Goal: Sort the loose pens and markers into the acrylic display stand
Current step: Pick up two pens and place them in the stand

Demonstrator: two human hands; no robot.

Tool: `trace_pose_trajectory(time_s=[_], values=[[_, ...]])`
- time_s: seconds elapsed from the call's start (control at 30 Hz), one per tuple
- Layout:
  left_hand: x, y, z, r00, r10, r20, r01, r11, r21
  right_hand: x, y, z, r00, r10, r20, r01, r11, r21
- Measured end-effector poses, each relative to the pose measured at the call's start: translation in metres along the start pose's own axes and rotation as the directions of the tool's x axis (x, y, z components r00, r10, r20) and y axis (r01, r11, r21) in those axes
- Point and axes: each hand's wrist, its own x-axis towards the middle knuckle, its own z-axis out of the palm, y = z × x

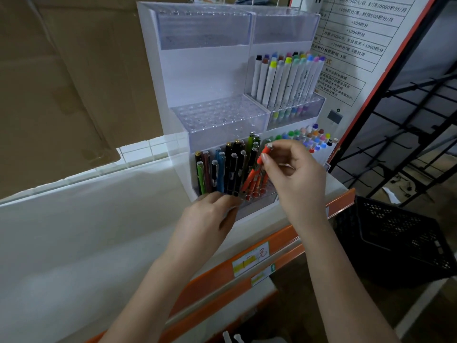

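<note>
A tiered clear acrylic display stand (205, 70) sits on a white shelf. Its lowest left tier holds several dark, green and blue pens (222, 169), with a few orange pens (254, 181) leaning beside them. My right hand (294, 174) pinches the top of an orange pen (265, 151) that stands in that tier. My left hand (210, 219) rests with straight fingers against the tier's front edge. White-barrelled markers (284, 78) with coloured caps fill the middle right tier. More coloured marker caps (311, 139) show in the lowest right tier. The middle left tier (217, 112) holds nothing.
The white shelf top (86, 231) stretches to the left, with an orange price rail (259, 258) along its front. Brown cardboard (61, 70) stands behind. A black mesh basket (400, 238) sits low on the right, below a black wire rack (408, 120) and a printed sign (358, 40).
</note>
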Motion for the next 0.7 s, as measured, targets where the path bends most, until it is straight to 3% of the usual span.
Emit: trace_pose_trajectory(time_s=[0.4,0.7], values=[[-0.004,-0.009,0.005,0.999,0.043,0.034,-0.043,0.999,-0.005,-0.005,0.012,0.023,0.965,-0.255,0.063,0.259,0.885,-0.387],[-0.004,-0.013,0.01,0.998,0.052,0.027,-0.052,0.999,-0.013,0.005,0.005,0.023,0.964,-0.233,0.126,0.265,0.843,-0.469]])
